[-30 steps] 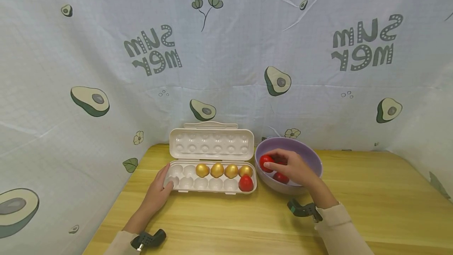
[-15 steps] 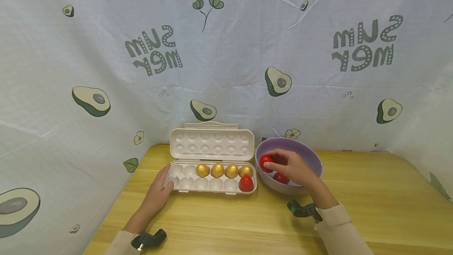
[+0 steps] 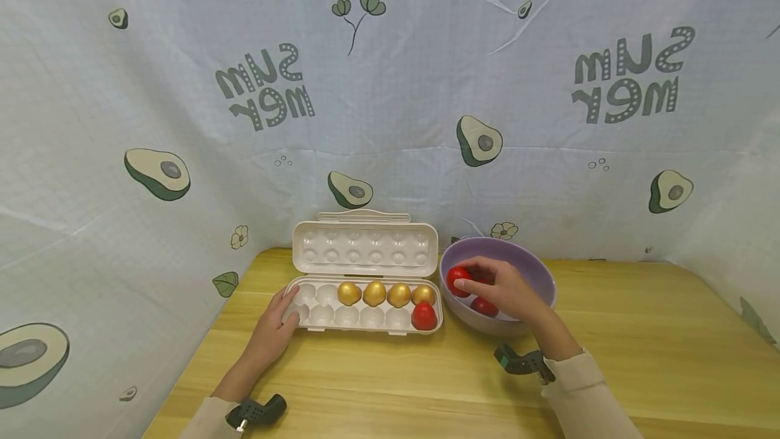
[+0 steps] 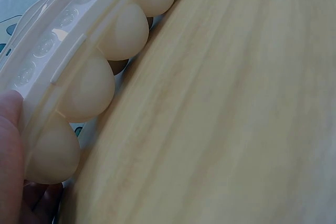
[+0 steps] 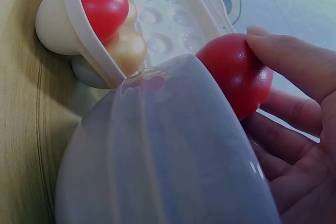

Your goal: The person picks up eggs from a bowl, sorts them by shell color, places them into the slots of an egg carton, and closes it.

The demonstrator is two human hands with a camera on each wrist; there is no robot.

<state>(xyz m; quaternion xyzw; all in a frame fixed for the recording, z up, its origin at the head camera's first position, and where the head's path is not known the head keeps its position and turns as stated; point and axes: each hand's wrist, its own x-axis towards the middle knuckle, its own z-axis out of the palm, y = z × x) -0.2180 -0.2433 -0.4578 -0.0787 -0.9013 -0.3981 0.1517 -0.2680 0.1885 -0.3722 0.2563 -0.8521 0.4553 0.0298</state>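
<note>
An opened cream egg carton (image 3: 372, 318) lies on the table, its lid (image 3: 364, 249) tilted back. My left hand (image 3: 272, 332) grips the carton's left end, the thumb (image 4: 10, 109) at the rim and other fingers partly hidden below. Several gold eggs (image 3: 374, 293) fill part of the back row, and one red egg (image 3: 423, 316) sits in the front right cup. Over the purple bowl (image 3: 536, 264), my right hand (image 3: 506, 288) pinches another red egg (image 5: 236, 74) between thumb and fingers, near the bowl's left rim. More red (image 3: 484, 306) shows inside the bowl, partly covered by the hand.
The bowl stands close against the carton's right side. A pale curtain (image 3: 390, 100) with avocado prints hangs behind and left of the wooden table (image 3: 378, 385). Dark wrist cameras (image 3: 256, 412) sit on both forearms.
</note>
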